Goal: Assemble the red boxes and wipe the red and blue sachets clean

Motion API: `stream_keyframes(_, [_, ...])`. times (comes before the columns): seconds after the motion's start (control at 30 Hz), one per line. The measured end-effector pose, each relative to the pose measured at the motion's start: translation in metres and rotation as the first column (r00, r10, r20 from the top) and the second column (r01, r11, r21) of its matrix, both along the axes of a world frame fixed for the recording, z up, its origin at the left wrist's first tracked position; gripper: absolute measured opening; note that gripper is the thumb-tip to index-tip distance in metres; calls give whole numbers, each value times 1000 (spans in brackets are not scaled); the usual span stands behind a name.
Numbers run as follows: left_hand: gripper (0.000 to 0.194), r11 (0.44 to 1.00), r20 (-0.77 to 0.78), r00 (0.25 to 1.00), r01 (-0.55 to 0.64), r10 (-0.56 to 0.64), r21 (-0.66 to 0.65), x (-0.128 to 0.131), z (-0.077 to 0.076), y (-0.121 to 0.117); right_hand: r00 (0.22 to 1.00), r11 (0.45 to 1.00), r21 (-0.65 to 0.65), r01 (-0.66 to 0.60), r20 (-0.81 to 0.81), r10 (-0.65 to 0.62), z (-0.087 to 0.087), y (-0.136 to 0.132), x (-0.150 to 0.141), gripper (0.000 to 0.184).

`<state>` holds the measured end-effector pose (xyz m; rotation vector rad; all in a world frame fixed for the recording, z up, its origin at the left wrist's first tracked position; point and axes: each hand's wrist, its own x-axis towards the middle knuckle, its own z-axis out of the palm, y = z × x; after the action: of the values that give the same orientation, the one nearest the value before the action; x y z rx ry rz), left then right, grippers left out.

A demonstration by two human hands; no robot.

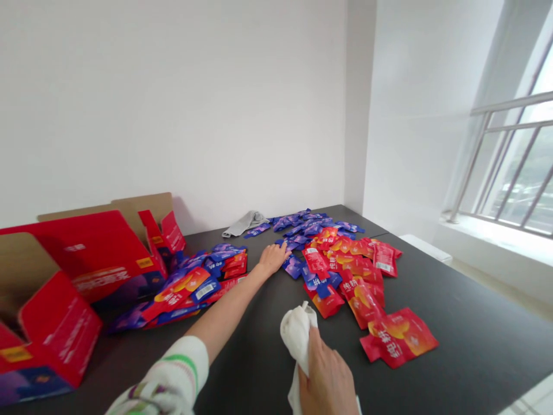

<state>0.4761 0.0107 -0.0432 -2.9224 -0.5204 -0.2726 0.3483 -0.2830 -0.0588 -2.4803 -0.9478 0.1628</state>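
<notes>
My left hand reaches far across the dark table, its fingers spread flat on the surface, touching a small blue packet at the edge of a pile of red packets. My right hand is near the front edge, closed around a bunched white cloth that presses on the table. A single red packet lies to the right of that hand. More blue packets lie at the far side.
An open red cardboard box stands at the left, with a stack of red and blue packets beside it. A grey cloth lies by the white wall. A barred window is at the right.
</notes>
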Motion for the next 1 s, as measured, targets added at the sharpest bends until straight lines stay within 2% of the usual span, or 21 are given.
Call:
stream_keyframes(0.1, [41, 1000, -12, 1000, -21, 21, 12, -8, 3, -5, 1000, 1000, -5, 8, 22, -8, 4, -2, -2, 53])
stream_keyframes(0.23, [27, 1000, -42, 999, -20, 21, 17, -32, 11, -10, 999, 1000, 16, 7, 33, -7, 9, -4, -4, 49])
stream_keyframes(0.37, [30, 1000, -54, 998, -24, 24, -4, -65, 24, -18, 999, 999, 52, -1, 39, -1, 10, -5, -4, 46])
stream_keyframes(0.53, [42, 999, -20, 999, 30, -31, -35, -121, 50, -33, 998, 997, 75, -2, 66, -3, 4, -6, -2, 42])
stream_keyframes(0.67, [48, 992, -11, 995, 100, -101, -80, -185, 61, -56, 996, 994, 110, -11, 84, 2, -1, -6, 0, 37])
stream_keyframes(0.83, [64, 959, -69, 979, 169, -189, -227, -265, 49, -103, 993, 996, 86, -6, 119, -4, -5, -8, 3, 32])
stream_keyframes(0.9, [72, 948, -93, 977, 160, -191, -274, -286, 41, -122, 992, 998, 57, 2, 128, -9, -6, -8, 4, 33])
stream_keyframes(1.0, [85, 926, -98, 981, 123, -168, -357, -304, 30, -140, 991, 1000, 24, 3, 131, -6, -6, -10, 5, 30])
